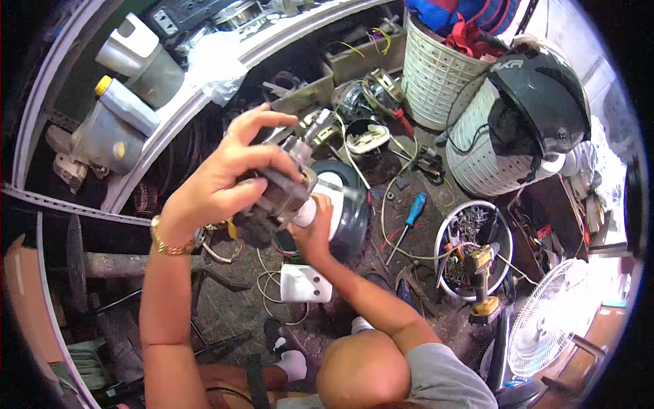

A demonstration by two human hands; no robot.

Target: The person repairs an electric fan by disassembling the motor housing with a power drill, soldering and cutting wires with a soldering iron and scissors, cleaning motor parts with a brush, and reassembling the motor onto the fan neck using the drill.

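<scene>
My left hand [231,170], a gold bracelet-like band at its wrist, grips a greasy metal motor [285,194] from above, fingers curled over its housing. Below it my right hand [316,235] is wrapped around a white plastic neck [305,213] under the motor. Behind that hand is a round dark base [353,215] with a white centre, partly hidden. The motor is blurred, so its details do not show. On the floor nearer me lies a white plastic cover [306,283] with dark holes, beside a loop of pale cord.
To the right are a blue screwdriver [415,208], a bowl of small metal parts [470,228], a yellow drill [484,273] and a white fan [555,317]. A black helmet [545,95] sits on a white basket [477,163]. Plastic jugs [126,105] stand at upper left.
</scene>
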